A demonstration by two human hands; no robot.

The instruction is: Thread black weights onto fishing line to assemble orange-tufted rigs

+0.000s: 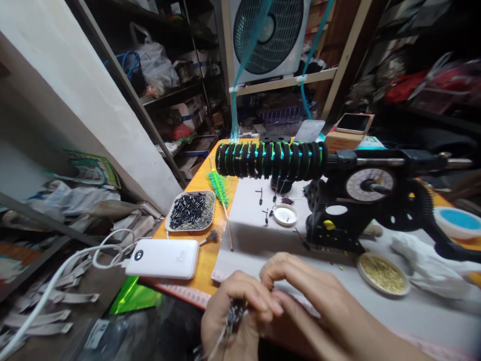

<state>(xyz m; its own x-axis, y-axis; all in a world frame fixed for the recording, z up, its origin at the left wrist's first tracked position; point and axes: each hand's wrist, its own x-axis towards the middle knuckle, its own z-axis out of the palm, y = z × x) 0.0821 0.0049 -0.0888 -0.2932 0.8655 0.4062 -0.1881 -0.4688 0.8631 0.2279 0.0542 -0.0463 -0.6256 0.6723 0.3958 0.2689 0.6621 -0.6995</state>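
Observation:
My left hand (pixel 240 288) is closed around a bundle of small dark pieces on thin pale strands (pixel 233 318), low in front of the table edge. My right hand (pixel 315 291) meets it, with thumb and forefinger pinched together at the left fingertips. Whatever sits between the right fingers is hidden. Beyond the hands stands a black cranked machine (pixel 338 220) with a round dial (pixel 370 184). Its horizontal roller of black rings (pixel 272 160) carries green and blue strands. Several small dark pieces with thin stems (pixel 260 196) lie beneath the roller.
To the left are a tray of black tubes and small metal bits (pixel 192 210), a green brush (pixel 218 188) and a white power bank (pixel 163 258) with its cable. At right are a dish of golden bits (pixel 383 273) and crumpled white tissue (pixel 432 263). A fan (pixel 268 30) stands behind.

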